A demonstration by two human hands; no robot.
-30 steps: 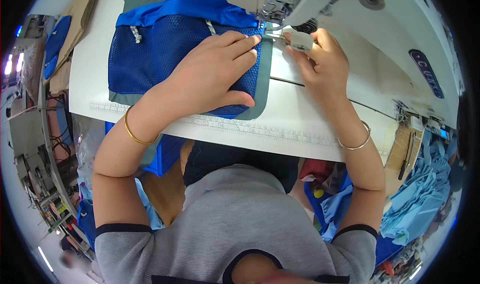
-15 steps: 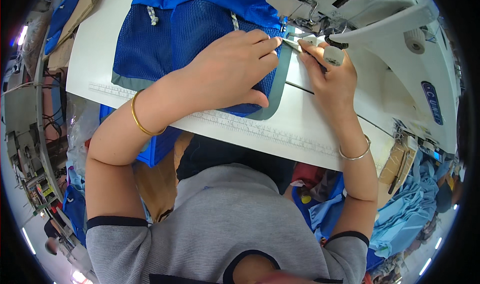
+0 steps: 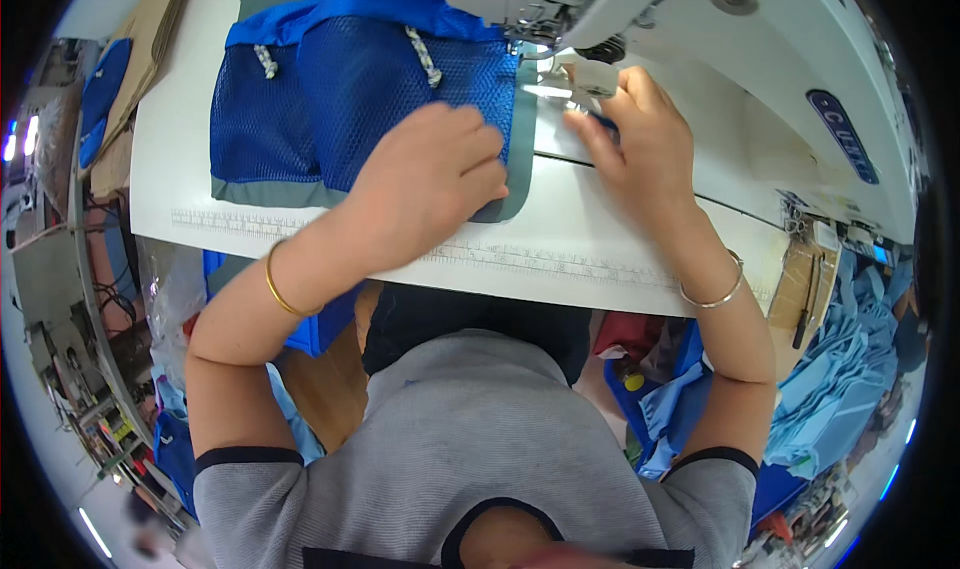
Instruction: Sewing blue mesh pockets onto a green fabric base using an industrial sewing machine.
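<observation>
A blue mesh pocket panel [image 3: 385,89] with grey backing [image 3: 265,191] lies on the white sewing table, its upper right edge beside the sewing machine's needle and presser foot [image 3: 525,44]. Two patterned cord ends hang over the mesh. My left hand [image 3: 425,184], slightly blurred, rests at the panel's lower right with fingers curled and closed at its edge; the fingertips are partly hidden. Right of the needle, my right hand [image 3: 645,139] is closed on thread snips [image 3: 548,91], with a shiny blade pointing left and a dark blue handle mostly covered by the fingers.
The white sewing machine [image 3: 790,79] overhangs the far right. A printed ruler strip [image 3: 540,261] runs along the table's near edge. Light blue fabric [image 3: 835,369] is piled at the right; a blue bin [image 3: 320,329] stands below the table on the left. Cardboard [image 3: 140,39] leans at the far left.
My left hand has drawn back from near the needle to the panel's lower right. My right hand and the snips have pulled slightly away from the panel edge. The whole view has shifted.
</observation>
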